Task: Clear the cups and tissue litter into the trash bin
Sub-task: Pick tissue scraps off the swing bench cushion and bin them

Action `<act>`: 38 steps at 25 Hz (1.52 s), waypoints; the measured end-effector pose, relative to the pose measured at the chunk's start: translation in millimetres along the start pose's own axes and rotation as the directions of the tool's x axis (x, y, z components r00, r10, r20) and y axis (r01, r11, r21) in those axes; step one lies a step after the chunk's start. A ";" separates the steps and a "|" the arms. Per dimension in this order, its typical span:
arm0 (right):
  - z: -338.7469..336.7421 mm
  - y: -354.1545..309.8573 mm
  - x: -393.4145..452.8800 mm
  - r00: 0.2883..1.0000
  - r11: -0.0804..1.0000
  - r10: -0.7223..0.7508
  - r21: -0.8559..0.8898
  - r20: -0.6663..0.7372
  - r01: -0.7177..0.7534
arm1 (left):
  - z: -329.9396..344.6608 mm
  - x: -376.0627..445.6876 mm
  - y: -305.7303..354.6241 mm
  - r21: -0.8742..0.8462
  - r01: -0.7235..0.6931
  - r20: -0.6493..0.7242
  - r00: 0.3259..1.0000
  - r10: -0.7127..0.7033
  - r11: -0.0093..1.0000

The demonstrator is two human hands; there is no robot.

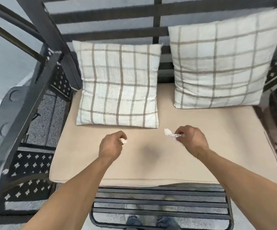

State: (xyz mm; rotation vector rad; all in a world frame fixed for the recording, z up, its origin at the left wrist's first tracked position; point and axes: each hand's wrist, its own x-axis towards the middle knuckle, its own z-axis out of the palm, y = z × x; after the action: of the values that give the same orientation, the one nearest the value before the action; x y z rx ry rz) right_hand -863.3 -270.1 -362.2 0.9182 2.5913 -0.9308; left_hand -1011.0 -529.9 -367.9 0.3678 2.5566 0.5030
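Left hand (112, 146) closed on a tissue wad (123, 140); right hand (190, 141) pinches a tissue scrap (170, 133) mid-cushion (217, 146). Light, soft, likely crushable: bunch it.

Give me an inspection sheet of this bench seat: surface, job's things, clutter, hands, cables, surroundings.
Surface: tan seat cushion on a dark metal bench, bare in front of the pillows.
Job's things: one tissue wad in the left hand; a longer crumpled tissue in the right hand. No cups or trash bin seen.
Clutter: nothing seen loose on the cushion.
Hands: both closed on tissue, held above the cushion.
Cables: nothing seen.
Surroundings: two checked pillows, left and right, leaning against the slatted backrest; slatted footrest below.
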 end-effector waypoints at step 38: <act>-253.3 22.2 -400.7 0.580 0.936 0.307 0.131 -0.754 -0.326 | -116.7 -266.0 301.9 -0.317 -0.794 -0.127 0.578 0.806 0.519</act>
State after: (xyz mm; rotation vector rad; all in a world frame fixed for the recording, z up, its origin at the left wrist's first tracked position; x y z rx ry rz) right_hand -541.9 -287.5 -13.5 2.0755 2.8606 -0.4352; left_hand -801.2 -384.8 -35.5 1.4432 2.0413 1.2369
